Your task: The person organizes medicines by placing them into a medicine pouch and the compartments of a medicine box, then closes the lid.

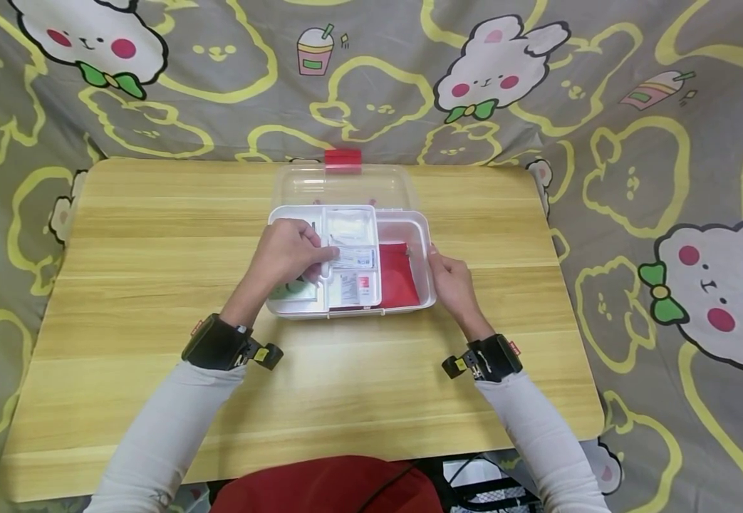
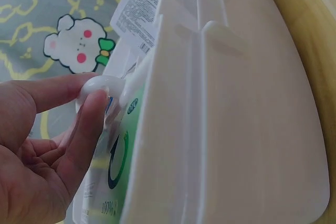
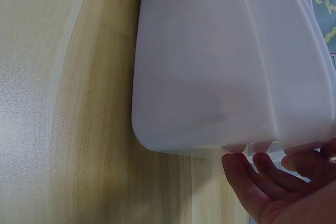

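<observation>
A translucent plastic storage box (image 1: 425,303) stands on the table, its lid folded back. Across its left part sits a white divided tray (image 1: 379,281) with small packets and a green-marked packet (image 2: 126,156) in its compartments. My left hand (image 1: 291,253) is over the tray and pinches its white handle (image 2: 100,85) between thumb and finger. My right hand (image 1: 453,285) touches the box's right end wall, with its fingertips (image 3: 262,162) against the outside. Inside the box's right part, a red pouch (image 1: 398,276) lies partly beneath the tray.
The clear lid (image 1: 377,187) with its red latch (image 1: 343,159) lies behind the box. A wooden table (image 1: 153,235) extends around it, backed by a patterned cloth (image 1: 384,92). A printed packet (image 2: 137,11) sticks up beside the tray in the left wrist view.
</observation>
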